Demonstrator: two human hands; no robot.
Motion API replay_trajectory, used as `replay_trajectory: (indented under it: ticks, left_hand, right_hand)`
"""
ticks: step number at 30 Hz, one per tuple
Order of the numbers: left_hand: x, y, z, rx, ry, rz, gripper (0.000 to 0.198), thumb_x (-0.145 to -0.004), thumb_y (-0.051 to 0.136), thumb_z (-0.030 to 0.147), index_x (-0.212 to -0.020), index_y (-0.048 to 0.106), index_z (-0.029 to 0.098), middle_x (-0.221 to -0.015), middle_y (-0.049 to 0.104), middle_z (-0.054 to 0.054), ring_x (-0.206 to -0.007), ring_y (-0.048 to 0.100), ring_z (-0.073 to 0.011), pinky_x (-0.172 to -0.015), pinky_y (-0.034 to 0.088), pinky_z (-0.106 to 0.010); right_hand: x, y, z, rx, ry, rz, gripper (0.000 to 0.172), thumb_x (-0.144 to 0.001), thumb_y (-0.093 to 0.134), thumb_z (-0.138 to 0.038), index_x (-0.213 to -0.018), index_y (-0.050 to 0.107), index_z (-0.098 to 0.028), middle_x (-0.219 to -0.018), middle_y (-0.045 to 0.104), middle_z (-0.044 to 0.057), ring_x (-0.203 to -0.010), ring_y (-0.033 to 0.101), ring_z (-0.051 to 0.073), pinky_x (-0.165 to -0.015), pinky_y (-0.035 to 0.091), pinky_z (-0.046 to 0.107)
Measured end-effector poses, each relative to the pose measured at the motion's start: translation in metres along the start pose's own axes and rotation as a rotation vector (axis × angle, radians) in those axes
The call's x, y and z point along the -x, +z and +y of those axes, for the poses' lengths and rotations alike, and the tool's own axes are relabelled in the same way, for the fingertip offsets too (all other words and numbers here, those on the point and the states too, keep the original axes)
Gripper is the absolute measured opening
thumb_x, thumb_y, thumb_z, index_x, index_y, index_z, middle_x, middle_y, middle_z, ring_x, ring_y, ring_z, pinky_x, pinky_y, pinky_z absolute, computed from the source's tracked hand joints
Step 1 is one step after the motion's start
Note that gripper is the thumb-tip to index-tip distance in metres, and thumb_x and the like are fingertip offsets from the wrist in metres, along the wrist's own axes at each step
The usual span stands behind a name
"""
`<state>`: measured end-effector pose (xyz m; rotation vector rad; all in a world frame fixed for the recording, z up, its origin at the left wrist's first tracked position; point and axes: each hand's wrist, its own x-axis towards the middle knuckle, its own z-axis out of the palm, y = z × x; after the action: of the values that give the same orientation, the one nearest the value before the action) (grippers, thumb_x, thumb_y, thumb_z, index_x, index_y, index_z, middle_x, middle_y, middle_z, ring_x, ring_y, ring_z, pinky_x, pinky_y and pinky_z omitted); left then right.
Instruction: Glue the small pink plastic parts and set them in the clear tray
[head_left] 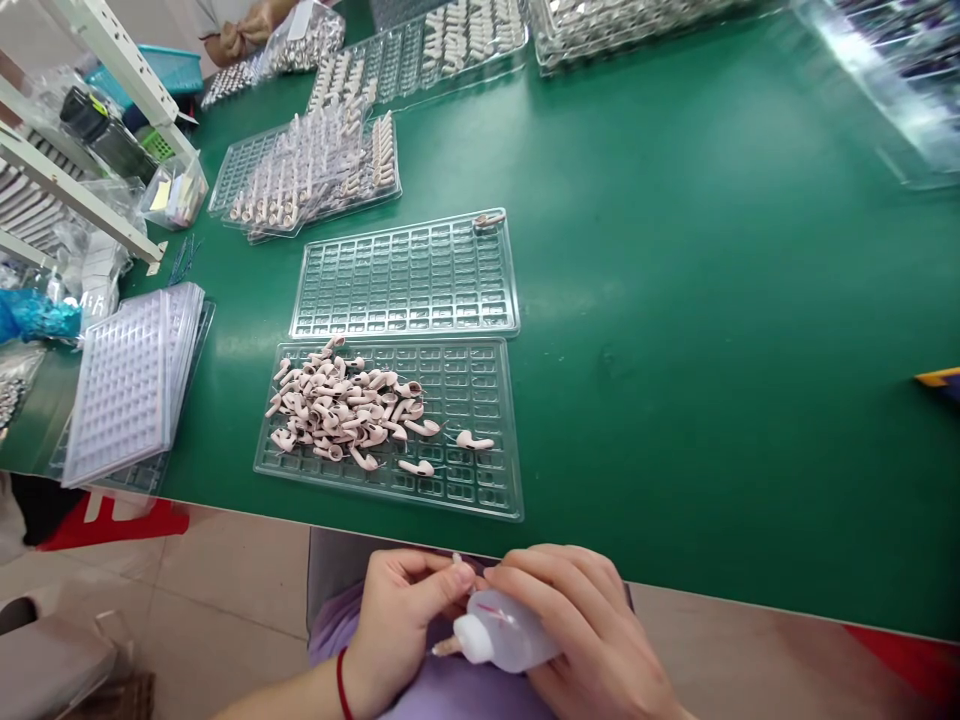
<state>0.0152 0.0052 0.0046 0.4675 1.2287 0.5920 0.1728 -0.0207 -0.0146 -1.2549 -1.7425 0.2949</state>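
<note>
My left hand point(409, 610), with a red band at the wrist, pinches a small white earphone piece point(457, 562) between thumb and fingers just below the table edge. My right hand point(577, 620) is wrapped round a translucent white squeeze bottle point(514, 632), its thin tip pointing left and lying below the left fingers. Both hands' fingertips meet near the small piece. In front of them a clear tray point(480, 490) bears a heap of white earphone shells point(337, 400), with a few lying apart on its right side.
Behind it, another clear tray point(405, 280) has one piece point(489, 221) at its upper right corner. Filled trays point(315, 180) stand farther back. Stacked white trays point(124, 380) lie left, beside a white metal rack point(90, 195). A person's arm point(244, 38) shows at the far left.
</note>
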Motion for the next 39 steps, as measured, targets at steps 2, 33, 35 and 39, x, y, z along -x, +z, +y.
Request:
replay_trajectory:
  ticks: [2, 33, 35, 39]
  left_hand:
    - [-0.001, -0.001, -0.002, 0.015, 0.001, 0.010, 0.033, -0.063, 0.086, 0.043, -0.062, 0.077, 0.011, -0.053, 0.060, -0.002, -0.045, 0.042, -0.0062, -0.040, 0.027, -0.018]
    - [0.001, -0.012, -0.002, 0.053, -0.012, -0.114, 0.031, -0.064, 0.089, 0.038, -0.079, 0.080, 0.013, -0.070, 0.075, -0.007, -0.057, 0.063, -0.0117, -0.059, 0.048, -0.022]
    - [0.003, -0.012, -0.003, 0.048, -0.006, -0.126, 0.033, -0.064, 0.089, 0.040, -0.081, 0.080, 0.013, -0.072, 0.076, -0.008, -0.059, 0.065, -0.0136, -0.062, 0.050, -0.024]
    - [0.009, -0.008, 0.004, 0.010, 0.017, -0.128, 0.035, -0.064, 0.088, 0.041, -0.083, 0.081, 0.013, -0.075, 0.077, -0.009, -0.062, 0.067, -0.0154, -0.062, 0.052, -0.024]
  right_hand:
    - [0.000, 0.000, 0.001, -0.004, -0.005, -0.006, 0.026, -0.084, 0.050, 0.002, -0.096, 0.062, -0.017, -0.085, 0.065, 0.005, -0.080, 0.057, 0.017, -0.074, 0.045, 0.031]
    - [0.000, -0.008, -0.006, -0.061, -0.090, 0.034, 0.025, -0.084, 0.055, -0.001, -0.102, 0.063, -0.015, -0.084, 0.068, 0.006, -0.077, 0.059, 0.017, -0.073, 0.047, 0.034]
    - [0.000, -0.010, -0.007, -0.078, -0.097, 0.051, 0.025, -0.083, 0.057, -0.001, -0.103, 0.063, -0.015, -0.084, 0.068, 0.006, -0.077, 0.060, 0.017, -0.072, 0.048, 0.035]
    - [-0.004, -0.013, -0.008, -0.081, -0.086, 0.084, 0.021, -0.084, 0.057, -0.002, -0.100, 0.062, -0.015, -0.081, 0.067, 0.005, -0.075, 0.059, 0.016, -0.070, 0.049, 0.034]
